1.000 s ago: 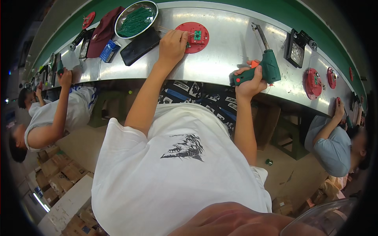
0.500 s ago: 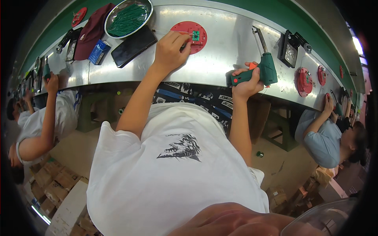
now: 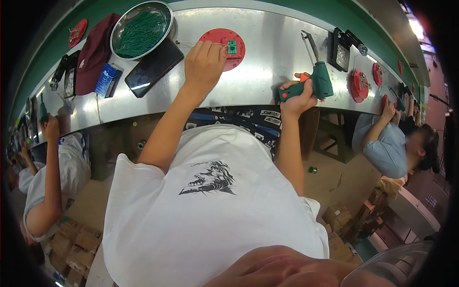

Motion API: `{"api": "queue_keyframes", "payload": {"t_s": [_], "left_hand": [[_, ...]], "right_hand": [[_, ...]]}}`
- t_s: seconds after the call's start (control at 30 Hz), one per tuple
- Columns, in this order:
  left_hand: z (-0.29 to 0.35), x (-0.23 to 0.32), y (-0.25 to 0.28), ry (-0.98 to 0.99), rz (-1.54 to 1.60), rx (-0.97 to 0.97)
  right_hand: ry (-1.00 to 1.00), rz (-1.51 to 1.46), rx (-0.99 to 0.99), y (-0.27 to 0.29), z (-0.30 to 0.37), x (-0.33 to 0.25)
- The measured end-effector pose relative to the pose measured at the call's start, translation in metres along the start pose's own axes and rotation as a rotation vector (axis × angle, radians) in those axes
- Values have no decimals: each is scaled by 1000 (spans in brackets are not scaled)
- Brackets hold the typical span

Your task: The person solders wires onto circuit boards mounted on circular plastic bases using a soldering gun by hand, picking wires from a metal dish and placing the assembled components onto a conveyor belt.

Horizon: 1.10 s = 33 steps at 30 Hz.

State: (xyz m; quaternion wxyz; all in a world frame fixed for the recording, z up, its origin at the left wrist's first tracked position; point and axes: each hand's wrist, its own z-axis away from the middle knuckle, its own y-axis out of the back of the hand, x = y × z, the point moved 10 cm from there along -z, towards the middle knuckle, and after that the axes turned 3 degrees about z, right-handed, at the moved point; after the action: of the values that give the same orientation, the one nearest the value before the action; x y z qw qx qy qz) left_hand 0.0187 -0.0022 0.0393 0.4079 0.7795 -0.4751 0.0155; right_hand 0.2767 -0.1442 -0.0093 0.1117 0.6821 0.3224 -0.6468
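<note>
My left hand [image 3: 203, 60] rests on the steel bench, fingers pinched on a thin wire that reaches onto a round red disc [image 3: 217, 39]. A small green circuit board [image 3: 232, 47] sits on that disc, just right of my fingertips. My right hand [image 3: 299, 95] grips the handle of a green soldering gun [image 3: 316, 79] with an orange trigger. The gun's metal tip points up and away, to the right of the disc and apart from it.
A metal bowl of green wires [image 3: 141, 29], a black phone [image 3: 154, 67], a blue box [image 3: 106, 80] and a dark red cap [image 3: 94, 52] lie to the left. Other workers sit at both sides; more red discs [image 3: 359, 85] lie to the right. Cardboard boxes [image 3: 71, 244] sit on the floor.
My left hand has lifted off the disc's centre and now pinches a wire at its left side. The right hand still holds the soldering gun in the same place.
</note>
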Motion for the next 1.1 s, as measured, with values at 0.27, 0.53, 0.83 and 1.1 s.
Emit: {"api": "queue_keyframes", "payload": {"t_s": [0.27, 0.53, 0.83, 1.1], "left_hand": [[2, -4, -4, 15, -20, -2], [2, -4, 5, 47, 6, 37], [3, -4, 3, -27, 159, 18], [2, -14, -6, 76, 160, -23]], "right_hand": [[24, 41, -13, -4, 1, -4], [22, 63, -13, -5, -1, -6], [-4, 67, -7, -3, 2, -5], [-41, 57, 19, -4, -2, -5]]}}
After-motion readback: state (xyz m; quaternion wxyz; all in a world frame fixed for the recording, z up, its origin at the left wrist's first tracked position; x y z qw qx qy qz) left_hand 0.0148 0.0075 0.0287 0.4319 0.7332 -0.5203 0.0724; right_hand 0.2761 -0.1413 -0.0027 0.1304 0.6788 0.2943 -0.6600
